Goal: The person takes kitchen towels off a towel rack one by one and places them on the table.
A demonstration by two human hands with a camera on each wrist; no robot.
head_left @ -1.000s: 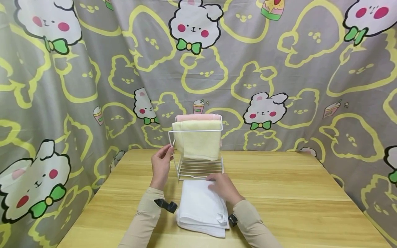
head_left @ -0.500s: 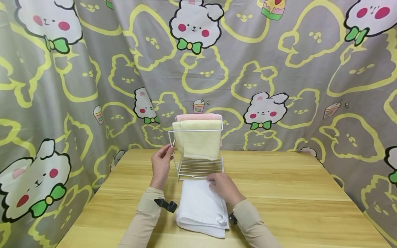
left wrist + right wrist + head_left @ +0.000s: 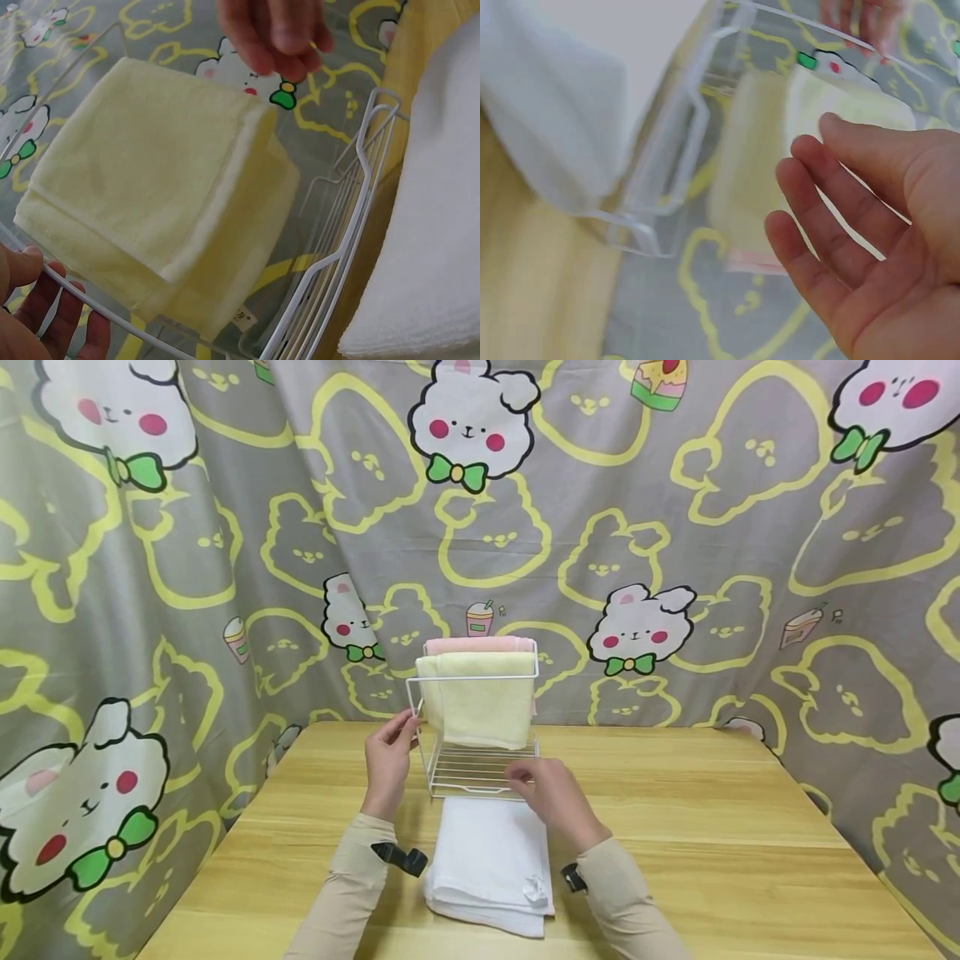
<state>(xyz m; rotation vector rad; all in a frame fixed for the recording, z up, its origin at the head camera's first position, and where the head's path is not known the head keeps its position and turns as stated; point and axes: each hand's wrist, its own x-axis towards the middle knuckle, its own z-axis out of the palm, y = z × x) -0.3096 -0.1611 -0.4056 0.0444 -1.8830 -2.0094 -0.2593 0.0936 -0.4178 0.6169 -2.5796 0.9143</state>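
Observation:
A white wire rack (image 3: pixel 480 790) stands on the table with a yellow towel (image 3: pixel 487 702) draped over its upper bar. Behind that hangs a pink towel (image 3: pixel 480 645), mostly hidden. My left hand (image 3: pixel 390 756) grips the rack's left side wire, thumb and fingers on either side of it in the left wrist view. A folded white towel (image 3: pixel 491 852) lies flat in front of the rack. My right hand (image 3: pixel 555 797) is raised over the rack's front right corner and holds nothing; its fingers (image 3: pixel 817 202) are loosely bent and apart in the right wrist view.
The wooden table (image 3: pixel 712 827) extends to both sides of the rack. A grey curtain (image 3: pixel 600 552) with yellow outlines and white cartoon animals hangs behind the table and along its sides.
My right hand has come off the white towel's far edge, moving up and slightly right. My left hand keeps its place on the rack; the towels look unmoved.

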